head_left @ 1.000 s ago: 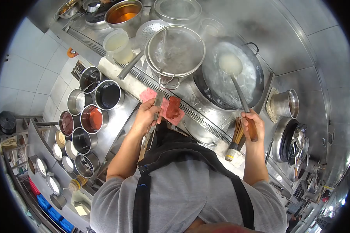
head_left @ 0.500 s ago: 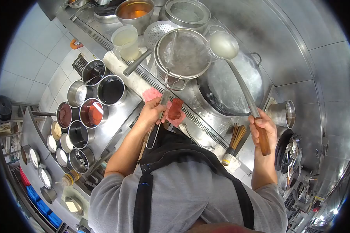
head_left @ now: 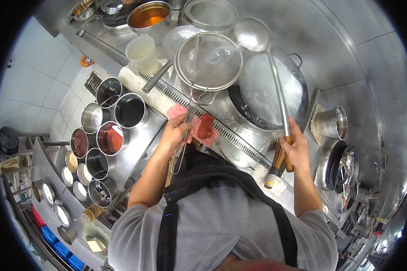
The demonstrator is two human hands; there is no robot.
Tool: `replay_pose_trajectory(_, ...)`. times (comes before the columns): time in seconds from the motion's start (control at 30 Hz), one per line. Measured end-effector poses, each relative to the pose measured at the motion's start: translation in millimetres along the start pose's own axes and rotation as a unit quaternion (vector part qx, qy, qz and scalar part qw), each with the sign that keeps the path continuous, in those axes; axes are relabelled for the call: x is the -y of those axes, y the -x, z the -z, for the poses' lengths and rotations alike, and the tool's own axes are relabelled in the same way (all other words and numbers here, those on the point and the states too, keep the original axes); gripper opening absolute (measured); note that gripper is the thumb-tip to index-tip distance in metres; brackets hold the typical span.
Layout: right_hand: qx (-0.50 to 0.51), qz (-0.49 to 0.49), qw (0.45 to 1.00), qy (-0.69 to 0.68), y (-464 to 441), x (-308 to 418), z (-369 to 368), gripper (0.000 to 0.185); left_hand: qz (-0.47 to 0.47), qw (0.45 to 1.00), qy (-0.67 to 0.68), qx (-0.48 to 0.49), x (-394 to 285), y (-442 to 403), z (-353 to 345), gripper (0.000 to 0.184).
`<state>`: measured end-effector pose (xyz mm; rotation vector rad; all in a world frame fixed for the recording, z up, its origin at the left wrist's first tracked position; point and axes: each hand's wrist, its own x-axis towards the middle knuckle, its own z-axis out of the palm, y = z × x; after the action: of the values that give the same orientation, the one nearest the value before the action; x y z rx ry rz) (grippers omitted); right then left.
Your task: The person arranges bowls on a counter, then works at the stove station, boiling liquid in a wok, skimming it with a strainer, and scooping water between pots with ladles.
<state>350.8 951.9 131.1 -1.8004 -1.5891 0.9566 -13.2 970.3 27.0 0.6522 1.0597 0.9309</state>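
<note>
My left hand [head_left: 178, 132] is closed round the long metal handle of a round fine-mesh strainer [head_left: 208, 62]. Pink cloth [head_left: 177, 111] and a darker red cloth [head_left: 205, 126] lie by that hand. Below the strainer is a pot, mostly hidden, whose thick handle [head_left: 158, 77] points left. My right hand [head_left: 295, 147] grips the wooden end of a long ladle [head_left: 278, 86]. The ladle's bowl [head_left: 252, 35] is at the strainer's upper right. A glassy streak of liquid shows over the mesh. To the right, a large wok [head_left: 271, 90] holds pale, cloudy liquid.
A perforated skimmer [head_left: 178, 41] and a plastic jug [head_left: 141, 54] are behind the strainer. A pot of orange liquid [head_left: 149, 17] stands at the back. Several seasoning pots [head_left: 130, 110] crowd the left counter. A bamboo brush [head_left: 276, 162] stands near my right hand.
The ladle's bowl has moved up and slightly left and has tipped; its cloudy contents no longer show. Liquid now splashes over the strainer. My right hand has shifted left.
</note>
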Motion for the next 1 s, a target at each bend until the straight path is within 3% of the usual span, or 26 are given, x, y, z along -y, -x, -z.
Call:
replay_pose_trajectory(0.07, -0.039, -0.004, 0.998, 0.048, -4, -19, 8, 0.065, 0.011, 1.000, 0.001, -0.005, -2, 2, 0, 0.015)
replay_pose_trajectory(0.13, -0.111, 0.067, 0.962, 0.239, -11, -45, 16, 0.066, 0.020, 1.000, 0.003, -0.009, -2, 2, 0, 0.014)
replay_pose_trajectory(0.17, -0.117, 0.010, 0.961, 0.249, -14, -61, 19, 0.067, 0.020, 1.000, 0.017, -0.007, -1, 2, 2, 0.016)
replay_pose_trajectory(0.27, -0.143, -0.017, 0.939, 0.313, -20, -109, 20, 0.068, 0.027, 0.999, 0.030, -0.006, 2, 2, 7, 0.023)
replay_pose_trajectory(0.4, -0.114, -0.044, 0.951, 0.284, -11, -128, 11, 0.064, 0.036, 0.998, 0.020, -0.046, 2, 2, 9, 0.032)
replay_pose_trajectory(0.47, -0.053, -0.146, 0.987, -0.038, -10, -120, 7, 0.057, 0.033, 0.998, 0.019, -0.048, 2, 0, 11, 0.033)
replay_pose_trajectory(0.5, -0.054, -0.147, 0.987, -0.039, -9, -113, 9, 0.057, 0.028, 0.998, 0.020, -0.048, 3, -1, 11, 0.034)
replay_pose_trajectory(0.57, -0.049, -0.206, 0.923, -0.322, -5, -83, 12, 0.048, 0.024, 0.999, 0.014, -0.038, 5, -2, 13, 0.034)
replay_pose_trajectory(0.6, -0.050, -0.205, 0.923, -0.322, -3, -78, 11, 0.048, 0.018, 0.999, 0.011, -0.031, 6, -3, 14, 0.035)
replay_pose_trajectory(0.67, -0.088, -0.201, 0.870, -0.442, -2, -70, 9, 0.041, 0.016, 0.999, 0.014, -0.031, 5, -1, 11, 0.034)
replay_pose_trajectory(0.77, -0.066, -0.185, 0.829, -0.524, 3, -63, 9, 0.041, 0.011, 0.999, 0.016, -0.030, 3, 2, 6, 0.031)
replay_pose_trajectory(1.0, -0.043, -0.135, 0.832, -0.536, 7, -9, 22, 0.041, -0.003, 1.000, -0.020, -0.017, 8, 3, 6, 0.032)
